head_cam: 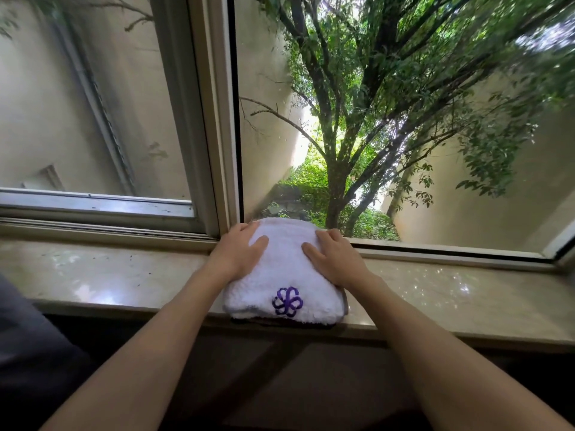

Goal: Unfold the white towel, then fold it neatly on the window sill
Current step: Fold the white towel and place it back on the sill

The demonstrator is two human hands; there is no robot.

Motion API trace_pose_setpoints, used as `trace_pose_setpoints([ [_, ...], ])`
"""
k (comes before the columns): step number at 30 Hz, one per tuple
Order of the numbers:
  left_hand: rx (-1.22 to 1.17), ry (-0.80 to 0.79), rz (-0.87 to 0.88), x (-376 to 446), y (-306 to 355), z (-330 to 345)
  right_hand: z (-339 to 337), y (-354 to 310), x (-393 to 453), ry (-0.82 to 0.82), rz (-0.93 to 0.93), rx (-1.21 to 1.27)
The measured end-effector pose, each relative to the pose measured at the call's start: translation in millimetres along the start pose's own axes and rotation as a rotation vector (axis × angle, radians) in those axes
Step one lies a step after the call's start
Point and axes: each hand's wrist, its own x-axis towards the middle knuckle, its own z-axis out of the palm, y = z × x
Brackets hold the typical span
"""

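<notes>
A white towel (284, 269) with a purple flower emblem lies folded in a thick stack on the marble window sill (118, 275), its near edge level with the sill's front lip. My left hand (238, 251) rests flat on the towel's left side, fingers spread along its far left corner. On the towel's right side lies my right hand (336, 256), also flat, thumb pointing inward. Neither hand grips the cloth; both press on top of it.
The window frame (217, 119) and its glass rise just behind the towel. Bare sill stretches to the left and right (466, 293). A dark cloth shape (28, 353) sits at the lower left below the sill.
</notes>
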Motion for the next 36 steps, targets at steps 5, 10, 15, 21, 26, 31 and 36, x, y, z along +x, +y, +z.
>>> trace_pose_setpoints([
  [5, -0.047, -0.035, -0.025, 0, 2, -4, 0, 1, 1, -0.031, 0.032, 0.048],
  [10, -0.319, 0.028, -0.028, -6, -6, -6, -7, -1, -5, -0.052, 0.019, 0.15],
  [15, -0.639, 0.009, -0.055, -21, -13, -1, 0, 3, -21, -0.091, 0.006, 0.256],
  [21, -0.704, 0.006, -0.042, -30, -9, 1, 1, 3, -23, -0.117, 0.02, 0.258],
  [26, -0.857, -0.016, -0.086, -35, -16, 0, -7, -2, -36, -0.073, 0.067, 0.503],
  [31, -0.799, -0.027, -0.102, -40, -19, 5, -5, 5, -42, -0.086, 0.083, 0.515],
  [36, -0.627, -0.008, -0.107, -41, -17, 0, 4, 2, -40, -0.088, 0.095, 0.394],
])
